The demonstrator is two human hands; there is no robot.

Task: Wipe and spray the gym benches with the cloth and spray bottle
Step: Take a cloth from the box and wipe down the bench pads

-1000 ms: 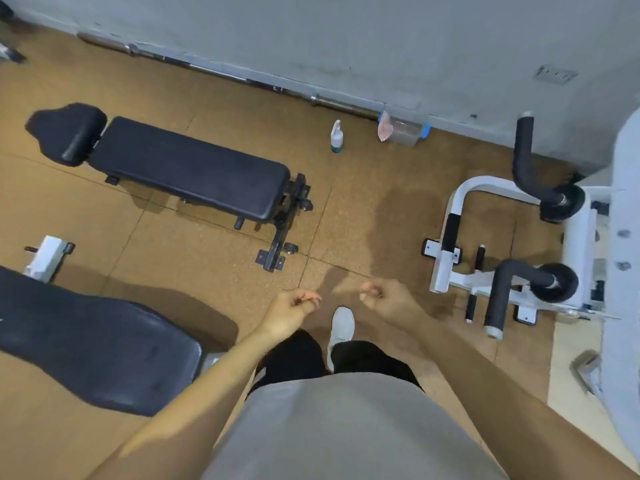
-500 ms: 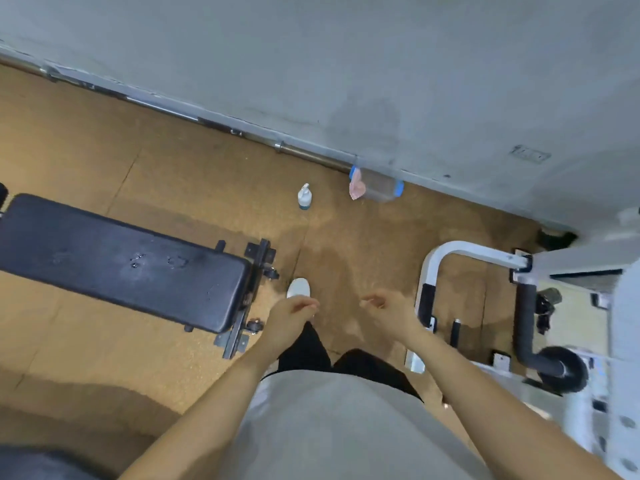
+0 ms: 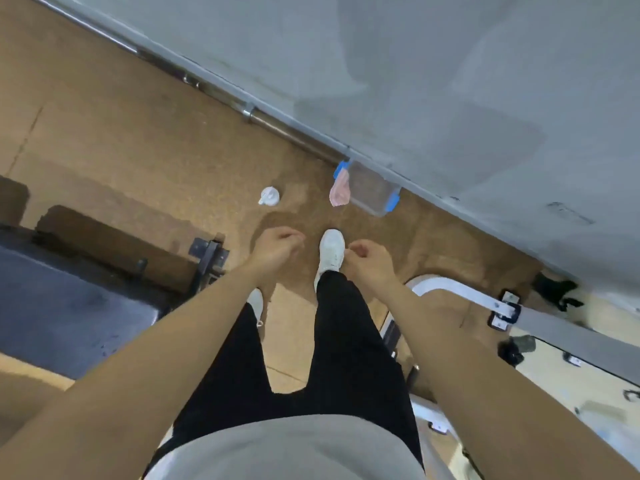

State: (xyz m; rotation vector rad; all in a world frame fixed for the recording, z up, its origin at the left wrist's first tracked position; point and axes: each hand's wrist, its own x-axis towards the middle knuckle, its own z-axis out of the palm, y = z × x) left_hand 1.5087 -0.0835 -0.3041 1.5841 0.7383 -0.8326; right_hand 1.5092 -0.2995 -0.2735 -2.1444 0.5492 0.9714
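bottle just ahead of left hand, cloth ahead of right hand | both hands loosely curled, empty | bench to their left, spraying and wiping likely all left

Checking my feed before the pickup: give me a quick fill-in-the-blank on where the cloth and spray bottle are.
1. The cloth draped on the clear container is ____ in colour.
2. The spray bottle stands on the ____, apart from the cloth.
3. The left hand and right hand each hold ____.
Missing: pink; floor; nothing.
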